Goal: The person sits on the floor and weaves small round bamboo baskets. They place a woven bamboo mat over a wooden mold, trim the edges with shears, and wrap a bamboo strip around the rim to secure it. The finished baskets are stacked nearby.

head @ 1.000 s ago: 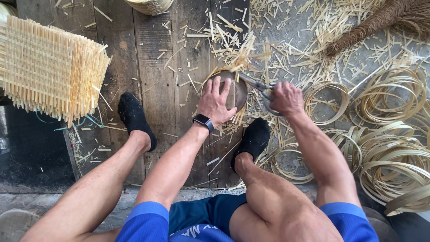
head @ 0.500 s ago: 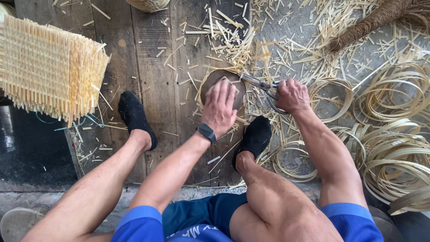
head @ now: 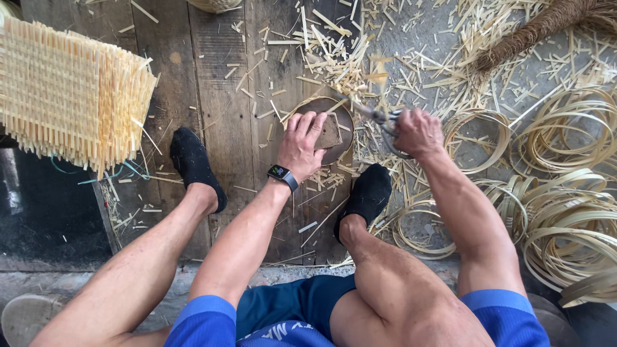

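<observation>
Your left hand (head: 302,142) lies palm down, fingers loosely spread, pressing a small flat brown block (head: 329,132) onto the round dark wooden disc (head: 344,122) that sits on the plank floor (head: 218,115) between your feet. A dark smartwatch (head: 283,175) bands that wrist, and the forearm runs straight out from your knees. Your right hand (head: 418,132) is closed in a fist around the handles of metal shears (head: 379,115), whose blades point left over the disc's far rim, just beside pale bamboo strips (head: 347,80). Coiled bamboo hoops (head: 565,212) lie to your right, and a woven bamboo basket (head: 71,96) well off to the left.
</observation>
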